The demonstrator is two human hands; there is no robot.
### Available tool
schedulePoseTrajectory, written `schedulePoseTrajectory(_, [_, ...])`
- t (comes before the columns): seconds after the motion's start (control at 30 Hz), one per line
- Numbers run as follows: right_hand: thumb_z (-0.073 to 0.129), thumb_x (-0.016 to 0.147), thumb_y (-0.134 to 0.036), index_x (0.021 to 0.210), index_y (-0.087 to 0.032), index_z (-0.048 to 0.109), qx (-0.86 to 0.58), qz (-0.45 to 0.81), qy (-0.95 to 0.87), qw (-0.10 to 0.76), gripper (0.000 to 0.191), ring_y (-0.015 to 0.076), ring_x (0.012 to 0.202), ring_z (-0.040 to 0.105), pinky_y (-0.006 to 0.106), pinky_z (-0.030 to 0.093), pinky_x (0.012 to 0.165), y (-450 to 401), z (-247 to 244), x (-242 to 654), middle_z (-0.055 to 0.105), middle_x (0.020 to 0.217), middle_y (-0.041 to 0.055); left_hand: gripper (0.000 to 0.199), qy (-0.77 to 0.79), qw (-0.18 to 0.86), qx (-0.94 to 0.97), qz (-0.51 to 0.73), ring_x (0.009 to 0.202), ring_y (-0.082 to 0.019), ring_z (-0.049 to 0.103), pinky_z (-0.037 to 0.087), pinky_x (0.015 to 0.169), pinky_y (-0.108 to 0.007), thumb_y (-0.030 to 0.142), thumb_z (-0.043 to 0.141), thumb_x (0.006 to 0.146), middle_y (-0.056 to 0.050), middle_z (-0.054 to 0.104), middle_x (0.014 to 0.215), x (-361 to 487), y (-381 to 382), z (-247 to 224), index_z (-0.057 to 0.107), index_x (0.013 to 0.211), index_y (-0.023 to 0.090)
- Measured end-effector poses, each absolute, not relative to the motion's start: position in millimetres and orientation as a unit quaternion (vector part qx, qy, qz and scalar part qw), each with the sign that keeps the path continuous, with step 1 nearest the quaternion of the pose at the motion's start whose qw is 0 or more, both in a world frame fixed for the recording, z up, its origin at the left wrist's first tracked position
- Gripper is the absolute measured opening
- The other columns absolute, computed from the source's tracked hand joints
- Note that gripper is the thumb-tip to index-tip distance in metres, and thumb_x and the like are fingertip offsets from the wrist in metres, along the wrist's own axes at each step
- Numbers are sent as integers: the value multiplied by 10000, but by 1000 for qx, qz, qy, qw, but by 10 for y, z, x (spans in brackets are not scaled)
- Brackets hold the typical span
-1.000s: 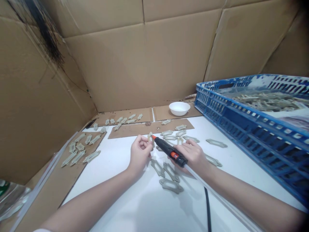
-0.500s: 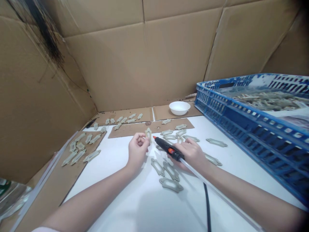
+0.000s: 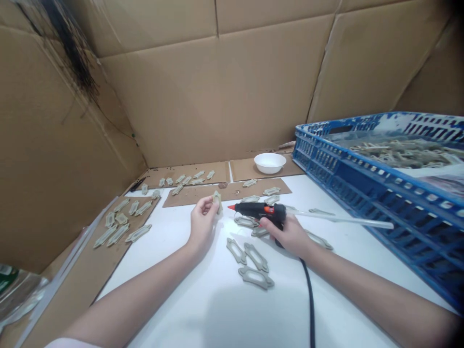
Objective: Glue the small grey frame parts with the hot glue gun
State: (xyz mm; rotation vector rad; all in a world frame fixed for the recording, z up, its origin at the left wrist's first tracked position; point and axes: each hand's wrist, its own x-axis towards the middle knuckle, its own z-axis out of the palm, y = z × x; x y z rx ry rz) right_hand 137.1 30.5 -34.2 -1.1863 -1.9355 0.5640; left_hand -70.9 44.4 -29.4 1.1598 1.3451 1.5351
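My left hand (image 3: 204, 218) pinches a small pale frame-shaped piece (image 3: 217, 201) upright between thumb and fingers, above the white table (image 3: 174, 299). My right hand (image 3: 288, 235) is wrapped round the handle of a black hot glue gun (image 3: 258, 210) with an orange tip. The gun's tip points left at the held piece, a short gap away from it. A long clear glue stick (image 3: 348, 220) sticks out of the gun's back. Several greenish-grey frame pieces (image 3: 255, 277) lie on the table below and around the gun; some are partly hidden by it.
Cardboard strips (image 3: 224, 192) bear more pieces at the back and left. A white bowl (image 3: 270, 163) stands at the back. The blue crate (image 3: 348, 179), heaped with pieces, lines the right side. A black cord (image 3: 310, 299) trails toward me. A plastic bottle (image 3: 18, 295) is at lower left.
The glue gun has swung from slanting toward me to lying nearly level, its glue stick now pointing right. My left hand has shifted slightly left and turned the piece more edge-on.
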Motion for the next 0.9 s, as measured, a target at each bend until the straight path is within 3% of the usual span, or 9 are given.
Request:
schedulePoseTrajectory(0.27, [456,797,-452,652,-159,550,-451,336,-738,373,341,121,409,462,242,369,415,279,-289,1369,472,427,-24,268,530,416,469,572,566,-101,503,342,491,-178,327,662,596,-6,589,650,-676,431,-251,557,763,145])
schedulePoseTrajectory(0.5, [440,801,-447,665,-155,567,-480,315,-737,357,347,134,442,470,253,376,452,237,-246,1367,476,439,-15,196,534,412,472,568,572,-101,507,361,563,-197,289,662,590,15,572,586,-659,416,-219,528,617,148])
schedulePoseTrajectory(0.9, [439,807,-436,795,-151,617,-478,306,-751,338,336,151,502,505,254,397,491,259,-258,1371,510,475,-9,206,534,394,495,561,558,-90,470,348,564,-192,281,653,616,31,536,589,-672,434,-262,488,595,160])
